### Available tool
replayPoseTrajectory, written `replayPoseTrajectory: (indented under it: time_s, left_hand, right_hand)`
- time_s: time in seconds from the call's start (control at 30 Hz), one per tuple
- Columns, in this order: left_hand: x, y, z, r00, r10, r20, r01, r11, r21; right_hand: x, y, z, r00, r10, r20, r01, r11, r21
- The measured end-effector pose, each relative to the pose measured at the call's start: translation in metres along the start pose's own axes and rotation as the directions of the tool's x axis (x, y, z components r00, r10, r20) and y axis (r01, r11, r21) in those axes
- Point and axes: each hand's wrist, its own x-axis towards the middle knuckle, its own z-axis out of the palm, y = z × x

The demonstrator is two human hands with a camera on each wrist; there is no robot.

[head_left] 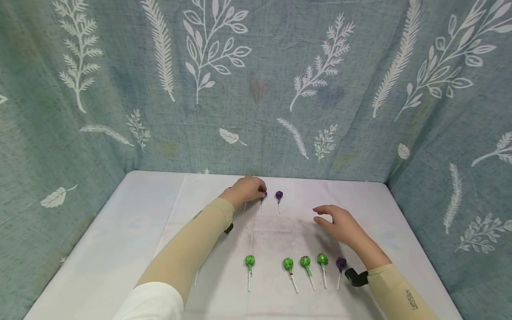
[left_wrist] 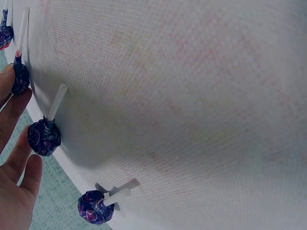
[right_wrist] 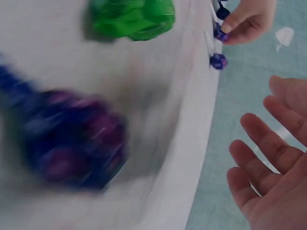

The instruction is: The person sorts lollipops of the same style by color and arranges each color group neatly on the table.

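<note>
At the back of the table my left hand [head_left: 247, 188] pinches the candy head of a purple lollipop [left_wrist: 20, 79] between thumb and finger; its white stick lies toward me. Close to that hand's other fingers is another purple lollipop [left_wrist: 44, 137], with a third [left_wrist: 96, 207] farther along the table edge. To the right of the pinched one, a purple lollipop [head_left: 279, 194] lies in the same row. My right hand [head_left: 338, 222] hovers over the right side, fingers apart and holding nothing. Below it lies a purple lollipop [head_left: 341, 263], blurred and large in the right wrist view.
Several green lollipops, among them one at the middle [head_left: 250, 261] and one farther right [head_left: 322, 259], lie in a front row. A white stick [head_left: 196, 278] pokes out beside my left forearm. Leaf-patterned green cloth [head_left: 256, 89] surrounds the white table [head_left: 120, 222] at back and sides.
</note>
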Motion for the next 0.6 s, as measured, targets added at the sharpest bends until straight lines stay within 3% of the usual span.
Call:
replayPoseTrajectory:
  time_s: [0.23,0.6]
  left_hand:
    - [0.0,0.002,-0.004,1.0,0.01,-0.013,-0.01,1.0,-0.011]
    - [0.002,-0.001,0.002,1.0,0.017,-0.013,-0.017,1.0,0.01]
  right_hand:
    - [-0.042,0.014,-0.007,0.997,0.053,-0.06,-0.051,0.998,0.033]
    - [-0.09,0.038,0.007,0.975,0.221,-0.003,-0.221,0.973,0.063]
